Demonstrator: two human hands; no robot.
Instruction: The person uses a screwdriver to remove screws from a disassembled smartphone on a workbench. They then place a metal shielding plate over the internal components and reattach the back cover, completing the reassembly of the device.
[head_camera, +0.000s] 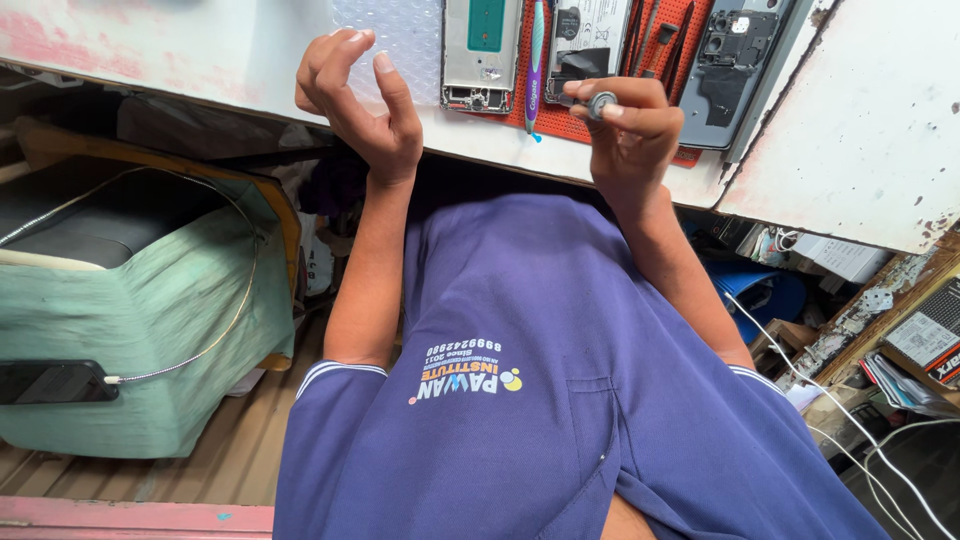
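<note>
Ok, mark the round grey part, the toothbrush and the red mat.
round grey part (601, 103): head view, its face.
toothbrush (536, 62): head view, mid handle.
red mat (547, 122): head view, bare near edge.

The white table (860, 110) looks like painted board, worn and chipped to rusty specks, with a dotted red rubbery mat (690, 30) on it. The opened phone frames (482, 50) show bare metal; the purple shirt (560, 380) is matt cloth
</note>
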